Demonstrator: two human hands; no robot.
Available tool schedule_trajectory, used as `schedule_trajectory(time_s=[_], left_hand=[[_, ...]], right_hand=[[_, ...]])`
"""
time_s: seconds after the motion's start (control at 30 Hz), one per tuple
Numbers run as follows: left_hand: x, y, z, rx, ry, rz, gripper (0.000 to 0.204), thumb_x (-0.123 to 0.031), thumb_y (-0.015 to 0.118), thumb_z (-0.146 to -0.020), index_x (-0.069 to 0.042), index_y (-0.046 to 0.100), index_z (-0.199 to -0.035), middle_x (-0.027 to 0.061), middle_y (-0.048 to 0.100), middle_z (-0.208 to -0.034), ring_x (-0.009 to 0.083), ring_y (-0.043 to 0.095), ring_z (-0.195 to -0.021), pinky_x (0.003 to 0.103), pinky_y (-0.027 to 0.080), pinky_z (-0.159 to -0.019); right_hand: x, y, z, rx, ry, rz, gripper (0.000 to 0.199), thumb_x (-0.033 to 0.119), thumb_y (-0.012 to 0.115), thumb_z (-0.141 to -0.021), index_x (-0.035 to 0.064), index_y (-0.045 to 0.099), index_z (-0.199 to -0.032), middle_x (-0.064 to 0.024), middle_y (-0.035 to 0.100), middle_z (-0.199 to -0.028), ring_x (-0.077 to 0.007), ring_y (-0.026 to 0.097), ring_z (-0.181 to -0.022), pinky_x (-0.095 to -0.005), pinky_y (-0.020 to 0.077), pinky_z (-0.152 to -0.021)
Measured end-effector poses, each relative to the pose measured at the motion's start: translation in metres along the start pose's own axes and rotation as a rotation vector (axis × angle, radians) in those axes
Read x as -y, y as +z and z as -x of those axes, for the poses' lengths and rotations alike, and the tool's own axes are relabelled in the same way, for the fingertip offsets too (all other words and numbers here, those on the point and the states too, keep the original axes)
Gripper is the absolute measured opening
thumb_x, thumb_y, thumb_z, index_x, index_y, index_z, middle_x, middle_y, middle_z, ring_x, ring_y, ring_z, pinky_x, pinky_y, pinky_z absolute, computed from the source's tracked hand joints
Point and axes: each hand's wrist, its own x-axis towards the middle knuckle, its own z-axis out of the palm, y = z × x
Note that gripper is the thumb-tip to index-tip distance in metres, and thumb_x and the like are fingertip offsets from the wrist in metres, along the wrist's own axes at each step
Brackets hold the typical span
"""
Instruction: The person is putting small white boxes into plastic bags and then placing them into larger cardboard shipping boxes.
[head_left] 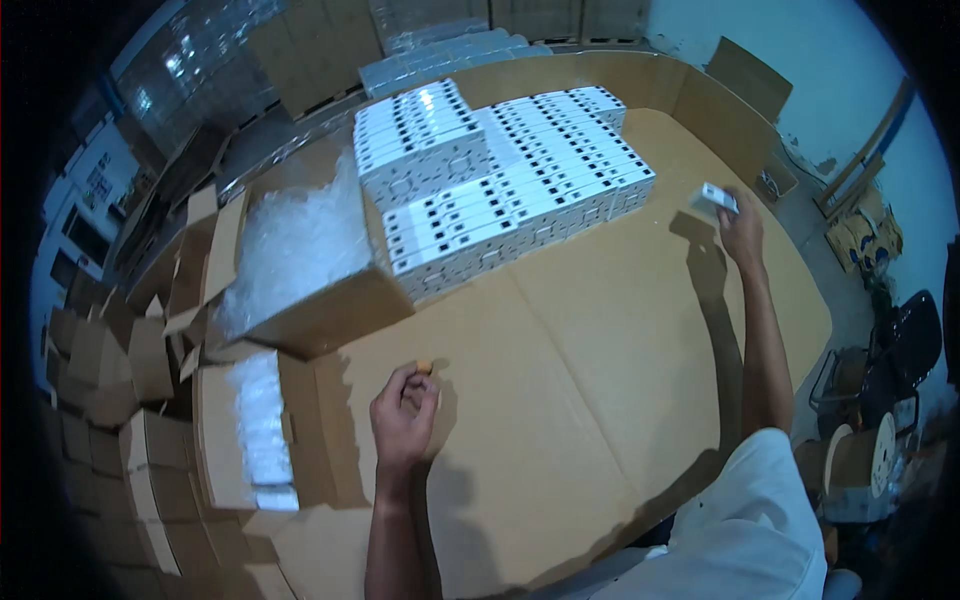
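My left hand [403, 412] is over the near left part of the cardboard-covered table [560, 430]. Its fingers are curled, and a small orange piece [424, 367], too small to name, shows at the fingertips. Stretched out to the far right, my right hand [742, 237] grips a small white box [716, 198] above the table. To the left of that hand stand rows of white boxes [545, 200] with dark square marks on top, packed side by side. A taller stack [425, 150] rises at their left end.
Left of the boxes is an open carton [335, 310] filled with clear plastic bags [295, 240]. A smaller open carton [322, 430] holds white wrapped packets [264, 430]. Cardboard walls [560, 75] border the table's far side. A cable spool [860, 455] and dark chair [905, 340] stand right.
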Motion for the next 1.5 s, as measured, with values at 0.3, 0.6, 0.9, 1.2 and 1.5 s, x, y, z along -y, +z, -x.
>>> schedule_trajectory(time_s=[0.3, 0.6, 0.9, 1.2, 1.5], left_hand=[[0.022, -0.080, 0.069, 0.169, -0.157, 0.300, 0.030, -0.017, 0.060, -0.099, -0.001, 0.058, -0.125, 0.0057, 0.066, -0.082, 0.0082, 0.060, -0.070, 0.023, 0.048, -0.063], [0.040, -0.141, 0.112, 0.125, -0.241, 0.664, 0.041, -0.019, 0.060, -0.100, -0.006, 0.049, -0.137, 0.0060, 0.067, -0.092, 0.0063, 0.058, -0.073, 0.021, 0.045, -0.058], [0.051, -0.148, 0.095, 0.013, 0.066, 0.451, 0.073, 0.001, 0.067, -0.090, -0.006, 0.029, -0.152, 0.0115, 0.067, -0.106, 0.0148, 0.062, -0.093, 0.027, 0.052, -0.077], [0.036, -0.127, 0.085, 0.128, 0.028, 0.190, 0.071, 0.002, 0.071, -0.085, -0.006, 0.037, -0.147, 0.0123, 0.068, -0.109, 0.0170, 0.063, -0.097, 0.032, 0.050, -0.090], [-0.048, -0.129, 0.051, -0.389, 0.269, 0.107, 0.030, -0.014, 0.066, -0.093, 0.001, 0.061, -0.119, 0.0045, 0.065, -0.088, 0.0121, 0.059, -0.080, 0.028, 0.049, -0.075]], right_hand=[[0.298, -0.061, 0.204, 0.596, -0.059, -0.861, 0.030, -0.004, 0.068, -0.083, -0.0008, 0.063, -0.112, -0.0130, 0.065, -0.108, -0.0215, 0.067, -0.096, -0.0326, 0.0602, -0.079], [0.471, -0.065, 0.300, 0.524, -0.240, -0.943, 0.028, -0.004, 0.068, -0.077, 0.0039, 0.064, -0.104, -0.0147, 0.059, -0.117, -0.0266, 0.065, -0.097, -0.0360, 0.0552, -0.073], [0.451, 0.012, 0.301, 0.691, 0.058, -1.168, 0.028, -0.002, 0.067, -0.087, 0.0010, 0.045, -0.104, -0.0115, 0.061, -0.106, -0.0121, 0.060, -0.089, -0.0280, 0.0515, -0.076], [0.424, -0.013, 0.275, 0.795, 0.096, -1.107, 0.038, -0.004, 0.067, -0.084, 0.0018, 0.042, -0.111, -0.0141, 0.064, -0.099, -0.0201, 0.066, -0.093, -0.0338, 0.0538, -0.084], [0.396, -0.027, 0.246, 0.854, 0.106, -1.051, 0.043, 0.001, 0.072, -0.081, 0.0028, 0.045, -0.114, -0.0151, 0.065, -0.105, -0.0239, 0.066, -0.099, -0.0353, 0.0529, -0.089]])
